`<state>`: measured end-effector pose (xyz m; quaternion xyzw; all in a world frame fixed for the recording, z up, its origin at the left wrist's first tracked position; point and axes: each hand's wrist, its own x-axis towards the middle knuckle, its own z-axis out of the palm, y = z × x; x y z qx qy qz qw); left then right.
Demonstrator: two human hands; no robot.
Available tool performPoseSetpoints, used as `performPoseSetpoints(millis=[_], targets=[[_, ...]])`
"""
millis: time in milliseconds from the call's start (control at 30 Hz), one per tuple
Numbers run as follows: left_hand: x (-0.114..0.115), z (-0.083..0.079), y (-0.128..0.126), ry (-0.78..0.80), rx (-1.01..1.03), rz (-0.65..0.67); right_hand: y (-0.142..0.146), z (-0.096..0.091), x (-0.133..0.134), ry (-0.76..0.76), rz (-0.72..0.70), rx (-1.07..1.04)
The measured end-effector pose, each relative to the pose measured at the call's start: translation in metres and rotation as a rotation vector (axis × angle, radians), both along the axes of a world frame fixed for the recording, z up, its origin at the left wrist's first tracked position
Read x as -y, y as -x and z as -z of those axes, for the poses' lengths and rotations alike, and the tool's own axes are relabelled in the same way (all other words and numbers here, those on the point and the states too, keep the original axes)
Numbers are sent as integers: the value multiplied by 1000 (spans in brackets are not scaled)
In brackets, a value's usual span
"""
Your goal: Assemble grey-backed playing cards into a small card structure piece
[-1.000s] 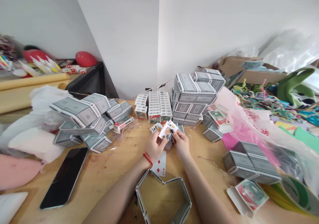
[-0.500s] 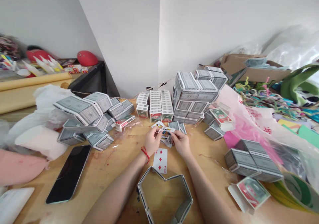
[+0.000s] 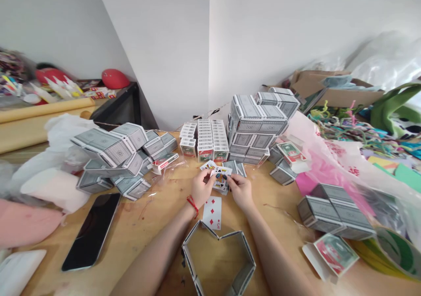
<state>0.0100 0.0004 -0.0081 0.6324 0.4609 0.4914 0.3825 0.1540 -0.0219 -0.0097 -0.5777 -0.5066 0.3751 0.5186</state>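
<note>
Both hands meet over the middle of the table. My left hand point(image 3: 202, 186), with a red string bracelet at its wrist, is closed on a king playing card point(image 3: 220, 178). My right hand point(image 3: 240, 190) pinches the same card at its right edge. Other face-up cards point(image 3: 208, 165) lie beyond my left fingers, and patterned card backs point(image 3: 235, 168) show behind my right ones. Flat on the wood below the hands is a three of diamonds point(image 3: 212, 212). Nearer me, between the forearms, stands a heart-shaped frame of folded cards point(image 3: 245, 247).
Stacked grey card-covered blocks rise at the left point(image 3: 101, 144) and right point(image 3: 258, 120). Rows of card boxes point(image 3: 212, 138) stand at the back. A phone point(image 3: 92, 232) lies left; an opened card box point(image 3: 335, 254) and yellow-green tape roll point(image 3: 391, 252) lie right.
The king card in my fingers has turned flatter, so its face shows more fully. My hands have stayed nearly in place, and the view has shifted very slightly.
</note>
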Motion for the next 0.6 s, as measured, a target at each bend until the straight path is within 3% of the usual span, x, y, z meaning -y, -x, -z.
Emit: performPoseSetpoints(millis=[133,367,600], targets=[[2,1,1,-93,-74,-41,-1,1,1,-69,66,137],[6,-1,2,-270,-272,-146,1,-1,6,-324,132,440],[5,0,2,-326,-373,-251,7,0,11,-513,9,634]])
